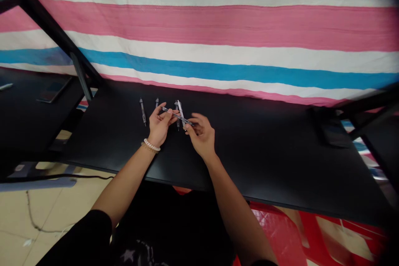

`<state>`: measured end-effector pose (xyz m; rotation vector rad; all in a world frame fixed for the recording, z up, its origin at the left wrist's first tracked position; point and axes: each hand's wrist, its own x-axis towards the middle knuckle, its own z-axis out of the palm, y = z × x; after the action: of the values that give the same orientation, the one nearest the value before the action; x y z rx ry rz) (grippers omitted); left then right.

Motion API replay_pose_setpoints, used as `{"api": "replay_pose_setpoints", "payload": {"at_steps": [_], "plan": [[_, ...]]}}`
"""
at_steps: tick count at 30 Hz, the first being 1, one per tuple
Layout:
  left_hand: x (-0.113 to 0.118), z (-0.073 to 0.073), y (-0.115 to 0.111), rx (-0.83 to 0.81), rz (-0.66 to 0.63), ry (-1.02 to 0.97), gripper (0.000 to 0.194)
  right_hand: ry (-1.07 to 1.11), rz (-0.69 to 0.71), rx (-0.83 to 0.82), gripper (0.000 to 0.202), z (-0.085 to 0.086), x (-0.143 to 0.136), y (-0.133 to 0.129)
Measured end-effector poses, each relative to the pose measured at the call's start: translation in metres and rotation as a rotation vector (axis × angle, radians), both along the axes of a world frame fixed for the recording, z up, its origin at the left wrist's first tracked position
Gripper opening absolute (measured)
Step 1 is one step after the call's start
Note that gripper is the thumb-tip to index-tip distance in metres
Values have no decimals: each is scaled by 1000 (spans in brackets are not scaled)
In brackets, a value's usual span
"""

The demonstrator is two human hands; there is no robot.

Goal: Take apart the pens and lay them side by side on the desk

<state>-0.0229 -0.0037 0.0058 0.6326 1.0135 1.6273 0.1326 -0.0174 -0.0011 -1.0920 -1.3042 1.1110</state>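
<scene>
A slim grey pen (178,116) slants between my two hands above the black table. At its upper left end, my left hand (160,125) grips it with thumb and fingers. My right hand (202,135) pinches the lower right end. Behind the held pen, a white pen (180,106) and a dark pen (178,124) lie close together, both partly covered. Left of my left hand, a separate grey pen (143,112) rests on the table. The tip of one more pen (156,101) shows just behind my left fingers, the rest hidden.
Along the back of the black table (264,149) hangs a striped cloth (218,29). A dark phone-like object (333,129) lies at the right end. Metal frame bars (52,20) rise on the left. A red plastic chair (277,232) stands below the front edge.
</scene>
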Motion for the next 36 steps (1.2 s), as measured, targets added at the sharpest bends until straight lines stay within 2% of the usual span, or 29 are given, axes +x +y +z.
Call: {"api": "replay_pose_setpoints", "payload": {"at_steps": [4,10,13,17,23,26,29,36], "plan": [[-2,-2,1,6,0,5,61,-38,1,-42,40,1,2,1],[-2,-3,1,29,-4,42,64,-94,18,-72,46,-1,7,3],[-1,-2,0,35,-1,49,65,-101,12,-31,50,-4,8,5],[0,-2,0,45,1,48,65,-132,97,-49,47,-4,9,7],[1,-2,-1,59,-16,61,65,-89,117,-29,44,0,10,8],[2,-1,-1,61,-15,74,62,-60,111,-58,46,-1,10,8],[2,1,-3,68,-21,110,60,-38,113,-8,46,-5,11,8],[1,2,-6,118,-20,207,63,-127,162,-4,47,-2,13,6]]}}
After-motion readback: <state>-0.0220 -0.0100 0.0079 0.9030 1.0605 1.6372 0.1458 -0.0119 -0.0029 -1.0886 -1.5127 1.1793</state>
